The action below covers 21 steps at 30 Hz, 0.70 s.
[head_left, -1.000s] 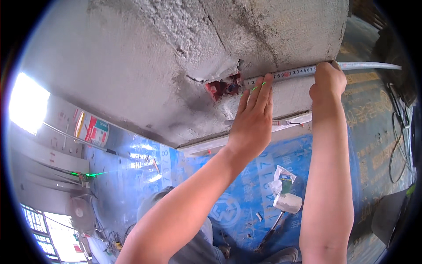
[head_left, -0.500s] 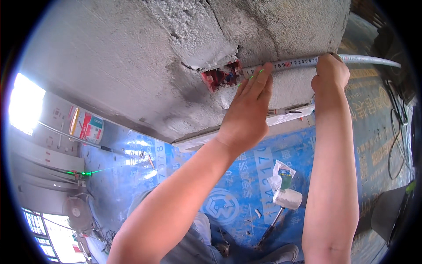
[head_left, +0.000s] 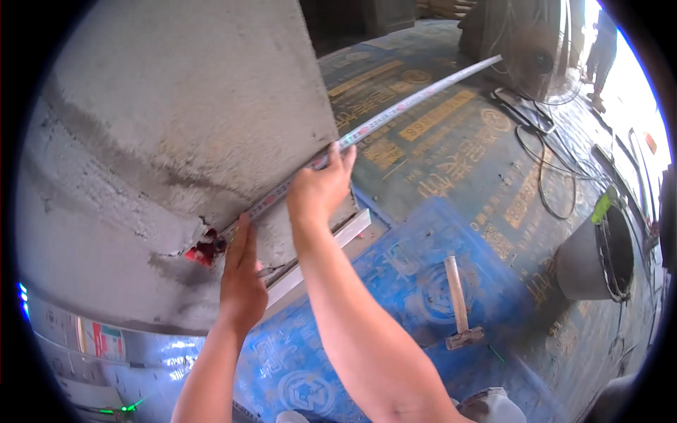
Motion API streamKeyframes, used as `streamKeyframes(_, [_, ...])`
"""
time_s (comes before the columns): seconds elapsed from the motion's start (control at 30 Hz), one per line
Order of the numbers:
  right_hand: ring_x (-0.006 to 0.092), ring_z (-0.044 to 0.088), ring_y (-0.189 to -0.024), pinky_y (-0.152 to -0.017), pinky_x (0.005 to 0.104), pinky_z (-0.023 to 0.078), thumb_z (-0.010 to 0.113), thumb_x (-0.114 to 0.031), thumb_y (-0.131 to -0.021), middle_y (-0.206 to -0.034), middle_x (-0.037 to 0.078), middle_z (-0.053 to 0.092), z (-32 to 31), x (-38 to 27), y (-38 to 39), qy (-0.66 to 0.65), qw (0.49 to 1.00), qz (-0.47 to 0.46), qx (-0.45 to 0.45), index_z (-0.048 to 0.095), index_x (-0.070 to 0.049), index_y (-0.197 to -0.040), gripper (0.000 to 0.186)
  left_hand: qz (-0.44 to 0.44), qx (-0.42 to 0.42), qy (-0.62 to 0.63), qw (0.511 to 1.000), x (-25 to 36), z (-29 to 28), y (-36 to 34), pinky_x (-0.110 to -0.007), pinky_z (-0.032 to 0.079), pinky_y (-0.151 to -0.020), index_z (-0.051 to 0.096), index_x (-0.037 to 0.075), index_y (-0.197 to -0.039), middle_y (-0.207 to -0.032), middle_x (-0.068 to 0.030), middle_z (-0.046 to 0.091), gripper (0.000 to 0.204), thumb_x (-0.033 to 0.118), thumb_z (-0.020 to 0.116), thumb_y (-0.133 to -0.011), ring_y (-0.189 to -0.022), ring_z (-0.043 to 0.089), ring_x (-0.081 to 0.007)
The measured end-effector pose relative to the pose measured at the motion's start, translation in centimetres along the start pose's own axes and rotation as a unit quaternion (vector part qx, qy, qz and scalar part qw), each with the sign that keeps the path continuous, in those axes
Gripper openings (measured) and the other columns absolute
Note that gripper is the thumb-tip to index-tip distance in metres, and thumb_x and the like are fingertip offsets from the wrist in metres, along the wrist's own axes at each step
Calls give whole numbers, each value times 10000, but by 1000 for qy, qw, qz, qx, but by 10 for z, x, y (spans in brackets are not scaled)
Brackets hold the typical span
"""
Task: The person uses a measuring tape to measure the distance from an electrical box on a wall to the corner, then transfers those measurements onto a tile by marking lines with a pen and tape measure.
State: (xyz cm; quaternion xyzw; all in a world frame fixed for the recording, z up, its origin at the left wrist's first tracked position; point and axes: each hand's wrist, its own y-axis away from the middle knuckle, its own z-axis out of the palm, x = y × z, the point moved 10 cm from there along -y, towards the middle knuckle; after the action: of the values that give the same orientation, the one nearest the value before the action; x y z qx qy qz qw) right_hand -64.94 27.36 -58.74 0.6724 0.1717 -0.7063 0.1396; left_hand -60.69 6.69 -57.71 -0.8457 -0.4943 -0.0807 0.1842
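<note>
Tape measure (head_left: 400, 108): runs outward from beside the red box (head_left: 202, 254), partly covered by hands
Left hand (head_left: 243, 285): nearest the box, fingers straight, together
Right hand (head_left: 316, 192): farther from the box; cannot tell whether fingers clamp

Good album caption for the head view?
Left hand and right hand steady a tape measure along a grey wall, near a ragged hole.

The view has swung right, bringing in a hammer (head_left: 458, 299) near right and a fan (head_left: 541, 65) far right; the mallet has gone. The right hand (head_left: 319, 194) has straightened its fingers along the tape (head_left: 423, 96).
</note>
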Motion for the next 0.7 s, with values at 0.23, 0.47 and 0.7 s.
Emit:
streamKeyframes(0.23, [345,487,-1297,-1029,376,434,508,78,-771,-1524,160,376,-4,4,-3,-11,1000,21,18,576,-1,-1310,549,21,-4,-14,1000,12,-1,-2,-395,291,-1159,318,18,-1489,-1602,-88,227,652,-113,402,-855,-1438,281,-317])
streamKeyframes(0.47, [344,505,-1278,-1002,377,455,507,83,-766,-1524,163,375,-1,4,2,-19,999,33,6,580,0,-1306,551,12,-11,-14,1000,5,0,0,-420,259,-1173,313,17,-1492,-1606,-90,215,639,-96,395,-868,-1444,270,-319])
streamKeyframes(0.7, [350,494,-1294,-1054,364,411,495,61,-763,-1500,198,400,-8,0,0,-40,999,36,10,604,28,-1274,523,31,-3,-21,999,10,-1,-1,-409,267,-1171,319,11,-1488,-1609,-86,209,650,-112,398,-855,-1446,267,-318])
